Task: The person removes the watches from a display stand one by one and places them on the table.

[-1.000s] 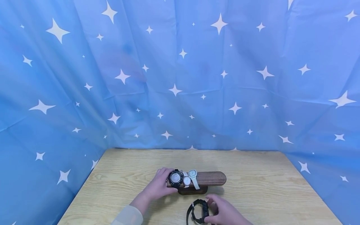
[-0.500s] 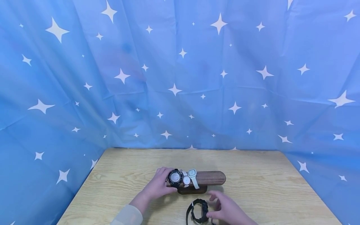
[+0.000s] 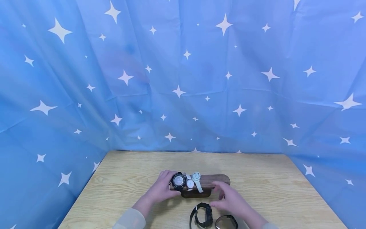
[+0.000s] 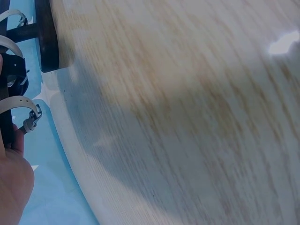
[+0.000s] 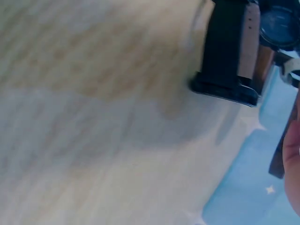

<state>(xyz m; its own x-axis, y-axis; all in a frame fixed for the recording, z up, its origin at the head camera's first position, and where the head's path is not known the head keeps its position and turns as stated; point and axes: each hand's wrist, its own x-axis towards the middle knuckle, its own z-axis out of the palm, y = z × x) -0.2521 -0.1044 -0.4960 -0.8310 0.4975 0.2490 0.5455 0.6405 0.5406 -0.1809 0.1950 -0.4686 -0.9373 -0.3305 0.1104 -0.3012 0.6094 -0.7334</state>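
My left hand [image 3: 160,190] grips the left end of a dark wooden watch stand [image 3: 214,181]. On its bar sit a chunky black watch [image 3: 179,180] beside my fingers, a white-strapped round watch [image 3: 190,183] and a pale square-faced watch [image 3: 196,177]. In the left wrist view, that hand [image 4: 16,185] shows only in part, below a light strap. My right hand [image 3: 231,198] hovers in front of the bar's right part, fingers loosely bent, with nothing seen in them. A black watch [image 3: 209,218] stands on the table just left and below it.
A thin dark watch or band [image 3: 235,221] lies on the table near the front edge, under my right forearm. A black strap [image 3: 192,216] curves beside the black watch. The wooden table [image 3: 137,165] ends at a blue star-patterned curtain [image 3: 200,121].
My right hand has let go of the black watch on the table and moved up and forward to the stand, uncovering the thin dark band. My left hand stays in place.
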